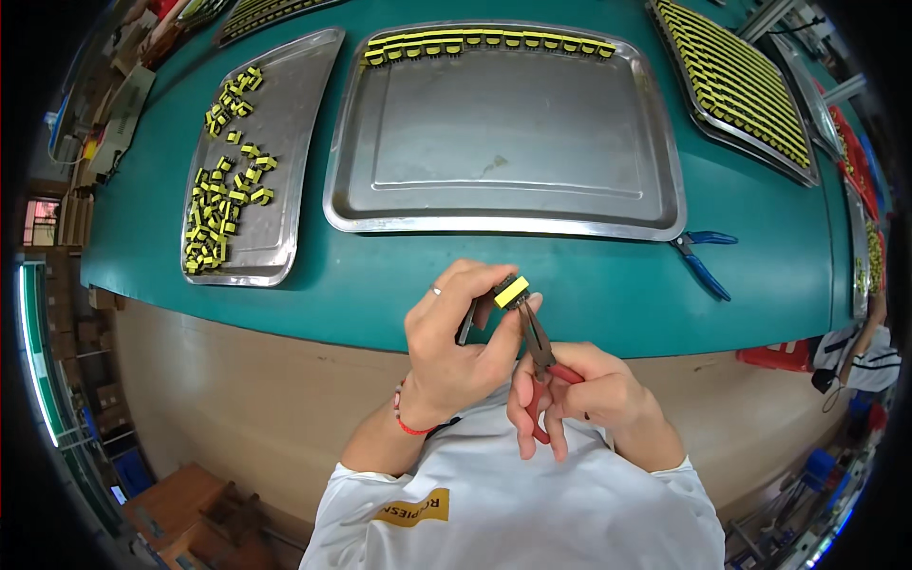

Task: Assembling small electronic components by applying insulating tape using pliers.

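My left hand (454,328) is closed, pinching a small transformer (511,292) with yellow tape and a black base between thumb and fingertips. A dark, thin piece shows below its fingers, too hidden to name. My right hand (589,389) is wrapped round the red handles of long-nose pliers (538,344). The tips of the pliers touch or nearly touch the pin side of the transformer. Both hands are just off the near edge of the green table (380,294), in front of my white shirt.
A large metal tray (503,228) holds rows of transformers along its far side. On the left, another tray (261,275) carries loose ones. Blue-handled cutters (703,261) lie right of centre. A full tray (741,85) stands far right, and a person's arm (864,342) shows at the right edge.
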Tool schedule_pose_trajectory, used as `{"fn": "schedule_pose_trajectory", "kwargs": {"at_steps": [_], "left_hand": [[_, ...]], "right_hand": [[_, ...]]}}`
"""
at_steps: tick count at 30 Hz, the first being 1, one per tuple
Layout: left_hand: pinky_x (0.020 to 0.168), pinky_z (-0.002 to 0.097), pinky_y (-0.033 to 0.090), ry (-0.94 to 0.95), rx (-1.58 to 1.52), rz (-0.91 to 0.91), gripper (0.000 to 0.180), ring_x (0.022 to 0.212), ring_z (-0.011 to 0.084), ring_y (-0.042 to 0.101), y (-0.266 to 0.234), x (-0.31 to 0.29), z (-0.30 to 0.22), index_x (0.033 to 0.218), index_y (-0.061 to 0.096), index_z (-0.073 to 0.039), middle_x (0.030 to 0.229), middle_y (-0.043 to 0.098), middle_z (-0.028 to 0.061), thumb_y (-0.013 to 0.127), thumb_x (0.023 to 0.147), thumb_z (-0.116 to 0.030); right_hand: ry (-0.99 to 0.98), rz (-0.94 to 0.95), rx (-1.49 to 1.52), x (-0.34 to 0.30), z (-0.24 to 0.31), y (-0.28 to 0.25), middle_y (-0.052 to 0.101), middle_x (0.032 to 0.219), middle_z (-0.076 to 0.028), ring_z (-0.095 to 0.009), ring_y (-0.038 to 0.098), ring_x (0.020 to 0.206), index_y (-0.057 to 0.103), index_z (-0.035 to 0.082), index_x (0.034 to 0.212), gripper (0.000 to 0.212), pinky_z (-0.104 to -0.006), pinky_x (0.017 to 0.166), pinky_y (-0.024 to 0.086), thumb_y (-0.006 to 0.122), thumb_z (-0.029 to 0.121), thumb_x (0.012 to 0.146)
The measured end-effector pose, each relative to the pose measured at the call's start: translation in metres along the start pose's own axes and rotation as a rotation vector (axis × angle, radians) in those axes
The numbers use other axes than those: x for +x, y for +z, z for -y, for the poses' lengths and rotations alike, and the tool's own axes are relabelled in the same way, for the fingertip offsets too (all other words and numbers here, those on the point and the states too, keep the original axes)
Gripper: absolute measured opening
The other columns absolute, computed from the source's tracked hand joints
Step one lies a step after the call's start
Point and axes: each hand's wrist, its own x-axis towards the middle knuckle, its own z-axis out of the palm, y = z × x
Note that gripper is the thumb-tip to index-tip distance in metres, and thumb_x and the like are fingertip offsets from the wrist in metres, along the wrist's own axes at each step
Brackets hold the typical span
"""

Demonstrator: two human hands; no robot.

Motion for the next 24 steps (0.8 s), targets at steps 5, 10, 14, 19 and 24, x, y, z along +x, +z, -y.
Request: {"fn": "schedule_pose_trajectory", "kwargs": {"at_steps": [5, 10, 14, 19, 24], "left_hand": [[0.051, 0.0221, 0.038, -0.001, -0.003, 0.007, 0.031, 0.061, 0.009, 0.049, -0.0008, -0.0022, 0.0006, 0.101, 0.064, 0.004, 0.081, 0.062, 0.0084, 0.067, 0.073, 0.015], [0.052, 0.0219, 0.041, -0.017, 0.006, 0.022, 0.031, 0.064, 0.0104, 0.053, -0.0013, -0.0034, 0.0002, 0.102, 0.064, 0.004, 0.084, 0.063, 0.0098, 0.069, 0.073, 0.015], [0.054, 0.0226, 0.045, -0.016, -0.005, 0.042, 0.033, 0.067, 0.0129, 0.057, -0.0029, -0.0033, 0.002, 0.103, 0.064, 0.004, 0.085, 0.063, 0.0114, 0.068, 0.073, 0.016], [0.056, 0.0237, 0.048, 0.066, -0.019, 0.045, 0.036, 0.07, 0.016, 0.06, -0.0017, -0.0011, 0.0037, 0.104, 0.064, 0.005, 0.087, 0.063, 0.0133, 0.064, 0.071, 0.019], [0.055, 0.0235, 0.048, 0.079, 0.008, 0.055, 0.034, 0.071, 0.0158, 0.06, -0.002, 0.0006, 0.004, 0.102, 0.065, 0.005, 0.086, 0.063, 0.0129, 0.064, 0.071, 0.019]], "right_hand": [[0.0, 0.004, -0.03, -0.0007, -0.0009, -0.0025, 0.061, 0.091, -0.025, -0.04, 0.07, 0.077, 0.05, -0.012, 0.105, 0.044, -0.0364, 0.048, 0.061, 0.038, -0.009, 0.062], [-0.031, -0.053, -0.06, -0.0018, -0.0027, -0.0048, 0.061, 0.077, -0.024, -0.03, 0.065, 0.059, 0.052, -0.008, 0.096, 0.036, -0.029, 0.035, 0.042, 0.038, -0.007, 0.063], [-0.016, -0.041, -0.024, -0.0032, -0.0019, -0.0044, 0.06, 0.073, -0.015, -0.02, 0.059, 0.054, 0.053, -0.004, 0.098, 0.034, -0.0251, 0.037, 0.031, 0.039, -0.007, 0.067], [0.002, -0.057, -0.03, -0.0036, -0.0023, -0.0025, 0.059, 0.071, -0.014, -0.018, 0.057, 0.055, 0.053, -0.002, 0.096, 0.034, -0.0253, 0.041, 0.029, 0.039, -0.007, 0.066], [-0.009, -0.074, -0.051, -0.0033, -0.0022, -0.0027, 0.06, 0.072, -0.022, -0.024, 0.058, 0.054, 0.053, -0.004, 0.093, 0.032, -0.0266, 0.036, 0.026, 0.038, -0.009, 0.064]]}}
